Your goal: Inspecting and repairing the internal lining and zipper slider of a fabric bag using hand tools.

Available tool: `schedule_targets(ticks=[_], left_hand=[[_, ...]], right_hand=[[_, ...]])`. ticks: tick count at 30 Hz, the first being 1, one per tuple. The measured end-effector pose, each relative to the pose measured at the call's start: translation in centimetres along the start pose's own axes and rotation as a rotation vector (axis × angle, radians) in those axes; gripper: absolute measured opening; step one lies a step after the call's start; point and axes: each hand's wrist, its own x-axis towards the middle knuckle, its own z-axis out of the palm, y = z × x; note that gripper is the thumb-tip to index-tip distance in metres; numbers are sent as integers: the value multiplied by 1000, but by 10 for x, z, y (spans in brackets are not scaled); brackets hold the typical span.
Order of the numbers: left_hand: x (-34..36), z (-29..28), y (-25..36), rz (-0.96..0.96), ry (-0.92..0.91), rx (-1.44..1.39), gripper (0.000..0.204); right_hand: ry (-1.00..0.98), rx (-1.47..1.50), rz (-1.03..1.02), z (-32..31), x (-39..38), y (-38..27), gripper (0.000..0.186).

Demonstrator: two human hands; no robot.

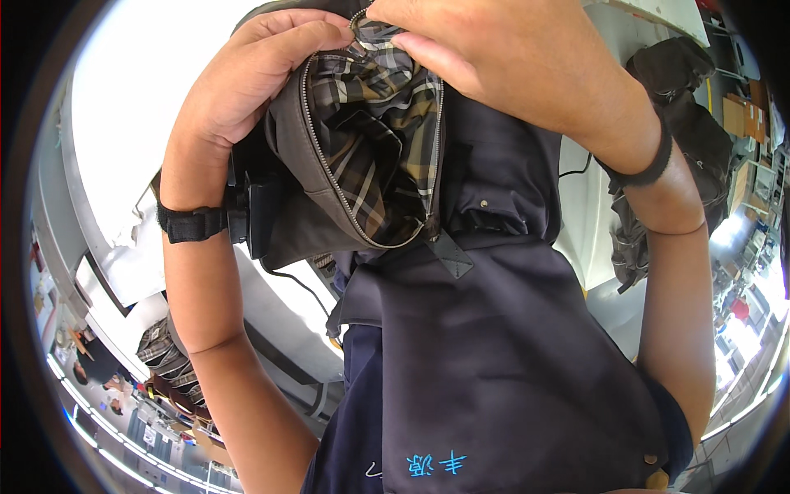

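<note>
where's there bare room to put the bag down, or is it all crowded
Bare room: the white table top left of the left hand, and a white strip between the dark jacket and the dark bags on the right. Crowded: the middle, where both hands, the right hand too, grip the open plaid-lined bag.

Bright, even daylight — blown-out white table (164, 99), heavy fisheye bending and dark vignette at the rim.

A white table (148, 99) lies beyond; dark bags (691, 107) (heaped) sit at right.
</note>
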Motion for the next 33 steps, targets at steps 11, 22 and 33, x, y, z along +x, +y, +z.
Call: schedule_targets(ticks=[11, 22, 33], left_hand=[[0, -1, -4, 21, 13, 1, 27], [1, -2, -3, 4, 9, -10, 27], [1, -1, -4, 23, 24, 34, 26]], right_hand=[[-33, -24, 17, -5, 2, -4, 9], [-59, 1, 23, -6, 3, -3, 10], [-9, 55, -148, -2, 9, 18, 14]])
